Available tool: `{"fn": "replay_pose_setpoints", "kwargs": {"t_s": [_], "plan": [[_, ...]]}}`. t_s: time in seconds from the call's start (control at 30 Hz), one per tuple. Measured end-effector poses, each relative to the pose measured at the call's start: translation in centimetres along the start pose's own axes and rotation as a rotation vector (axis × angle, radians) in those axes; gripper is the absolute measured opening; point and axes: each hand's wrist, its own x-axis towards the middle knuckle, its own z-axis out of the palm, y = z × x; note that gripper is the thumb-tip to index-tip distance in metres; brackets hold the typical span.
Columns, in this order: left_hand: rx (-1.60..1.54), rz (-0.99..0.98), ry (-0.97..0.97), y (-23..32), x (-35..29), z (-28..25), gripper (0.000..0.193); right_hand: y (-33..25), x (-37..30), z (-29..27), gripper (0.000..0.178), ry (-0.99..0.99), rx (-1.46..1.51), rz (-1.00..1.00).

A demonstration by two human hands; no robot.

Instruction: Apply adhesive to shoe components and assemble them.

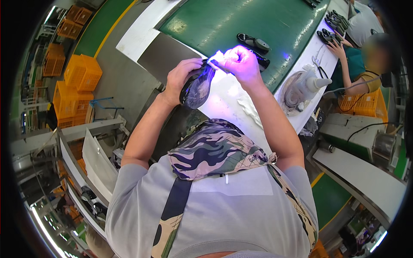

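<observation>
My left hand (178, 79) grips a black shoe (198, 89), fingers wrapped over its side, sole area turned partly toward me. Bright violet light falls on the shoe's far end. There my right hand (241, 64) is closed in a pinch at a small white piece (217, 56); glare hides what that piece is. Just beyond my right hand, a black shoe with a grey insole (254, 43) lies on the green conveyor belt (206, 21). Another dark shoe (263, 62) sits partly behind the hand. Below, a crumpled white cloth (249, 107) rests on the white table.
On the right stands a white squeeze bottle (310, 81) by a stained tray (290, 92). Farther right, a co-worker's hands (337, 47) touch dark shoes on the white ledge. Orange crates (81, 73) are stacked at left. Metal frames (71, 159) stand near my left side.
</observation>
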Motion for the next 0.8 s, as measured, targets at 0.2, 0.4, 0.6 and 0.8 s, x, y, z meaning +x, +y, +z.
{"fn": "replay_pose_setpoints", "kwargs": {"t_s": [0.2,0.4,0.6,0.8], "plan": [[0.086,-0.110,0.027,-0.5,-2.4,-0.6,0.048,-2.0,-1.7,2.8,0.027,-0.181,0.385,0.167],[0.160,-0.298,-0.027,0.3,-3.3,-0.9,0.052,-4.2,-1.2,3.7,0.027,-0.246,0.291,0.084],[0.034,-0.568,-0.303,0.9,-2.9,-1.9,0.054,-4.6,0.2,3.5,0.026,-0.246,0.147,0.001],[-0.204,-0.660,-0.434,1.1,-3.0,-3.0,0.056,-3.3,1.5,3.8,0.024,-0.215,0.006,-0.154]]}}
